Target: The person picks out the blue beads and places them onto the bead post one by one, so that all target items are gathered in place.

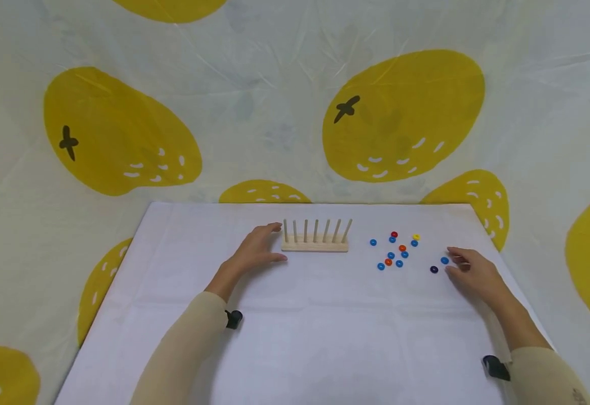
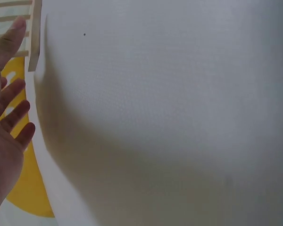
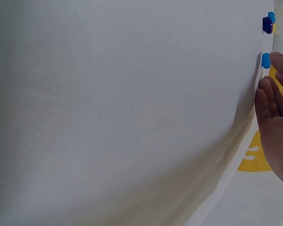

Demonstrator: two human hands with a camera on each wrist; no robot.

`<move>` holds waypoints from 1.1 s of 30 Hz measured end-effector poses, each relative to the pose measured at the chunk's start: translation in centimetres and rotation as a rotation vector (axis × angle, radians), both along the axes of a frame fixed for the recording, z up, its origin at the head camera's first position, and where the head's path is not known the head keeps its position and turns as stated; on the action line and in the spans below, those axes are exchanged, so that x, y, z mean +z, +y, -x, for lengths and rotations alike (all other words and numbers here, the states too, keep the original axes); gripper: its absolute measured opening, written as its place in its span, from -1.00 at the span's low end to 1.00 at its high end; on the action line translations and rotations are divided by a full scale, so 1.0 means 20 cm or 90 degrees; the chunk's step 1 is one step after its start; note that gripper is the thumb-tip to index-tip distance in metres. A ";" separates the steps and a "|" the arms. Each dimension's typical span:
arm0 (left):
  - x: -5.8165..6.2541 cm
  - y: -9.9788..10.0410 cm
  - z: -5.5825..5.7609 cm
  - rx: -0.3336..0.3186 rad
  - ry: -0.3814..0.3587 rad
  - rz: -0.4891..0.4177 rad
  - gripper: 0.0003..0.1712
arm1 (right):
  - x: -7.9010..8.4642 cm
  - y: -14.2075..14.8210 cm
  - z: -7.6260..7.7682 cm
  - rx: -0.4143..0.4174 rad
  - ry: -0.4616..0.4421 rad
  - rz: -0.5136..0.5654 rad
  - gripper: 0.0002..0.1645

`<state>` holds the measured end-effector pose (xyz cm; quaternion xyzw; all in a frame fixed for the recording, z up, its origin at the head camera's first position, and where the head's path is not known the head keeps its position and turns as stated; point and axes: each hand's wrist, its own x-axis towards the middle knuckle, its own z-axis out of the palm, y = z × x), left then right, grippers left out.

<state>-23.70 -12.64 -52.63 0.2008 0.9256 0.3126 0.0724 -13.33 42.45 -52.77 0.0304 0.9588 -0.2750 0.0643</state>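
Note:
A pale wooden rack (image 1: 315, 247) with several upright pegs stands toward the back of the table. My left hand (image 1: 252, 248) is at the rack's left end, thumb and fingers spread apart with nothing held between them. In the left wrist view, the thumb overlaps the rack's pegs. Over on the right, my right hand (image 1: 478, 275) hovers beside a blue bead (image 1: 444, 260), its thumb and fingers parted around the bead's right side. A dark bead (image 1: 433, 269) lies just left of that blue one. The right wrist view shows the fingertips right by the blue bead (image 3: 266, 60).
Between the rack and my right hand, several ring-shaped beads lie scattered: blue ones (image 1: 373, 242), orange ones (image 1: 402, 248), a red one (image 1: 394, 234) and a yellow one (image 1: 416, 237). The white-covered table (image 1: 325, 349) ends at a cloth backdrop (image 1: 264, 112) printed with yellow fruit.

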 end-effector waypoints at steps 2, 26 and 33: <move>-0.01 0.01 0.01 0.002 -0.004 0.001 0.06 | -0.01 0.00 0.01 0.002 0.006 -0.006 -0.25; -0.08 0.07 0.05 0.039 0.031 0.044 -0.20 | -0.04 0.01 0.06 0.006 0.012 -0.020 -0.55; -0.08 0.09 0.06 0.057 0.019 0.056 -0.27 | -0.04 0.00 0.06 -0.007 0.007 -0.015 -0.57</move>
